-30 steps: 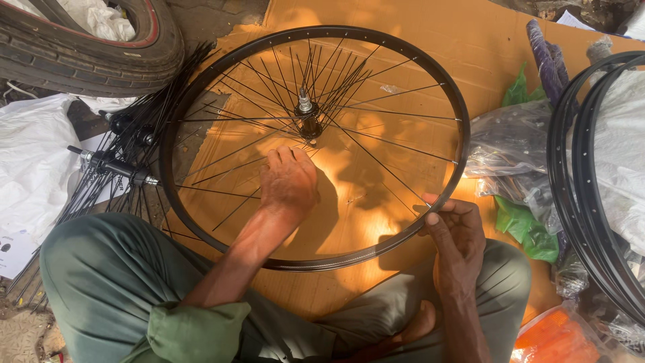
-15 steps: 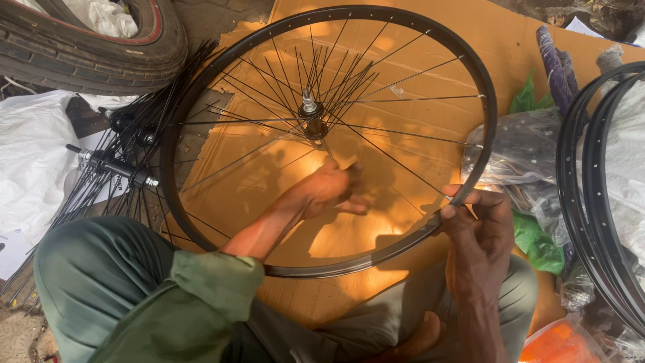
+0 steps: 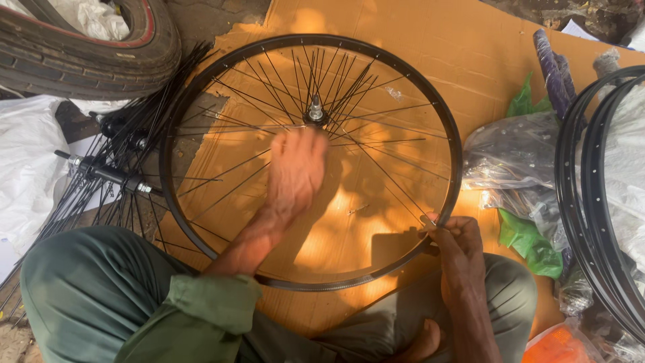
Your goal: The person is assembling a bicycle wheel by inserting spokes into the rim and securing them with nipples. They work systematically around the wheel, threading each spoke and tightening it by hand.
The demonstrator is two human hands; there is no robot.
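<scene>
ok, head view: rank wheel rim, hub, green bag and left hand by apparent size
1. wheel rim, by far the largest.
2. left hand, though it is nearer the camera, so it looks bigger.
3. green bag, partly hidden, so unsure against the hand.
4. hub, smallest.

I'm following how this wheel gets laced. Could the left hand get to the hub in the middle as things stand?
Probably yes. The left hand hovers inside the rim, its fingertips just below the hub. Only thin spokes cross between them. The right hand is away at the rim's lower right edge.
</scene>
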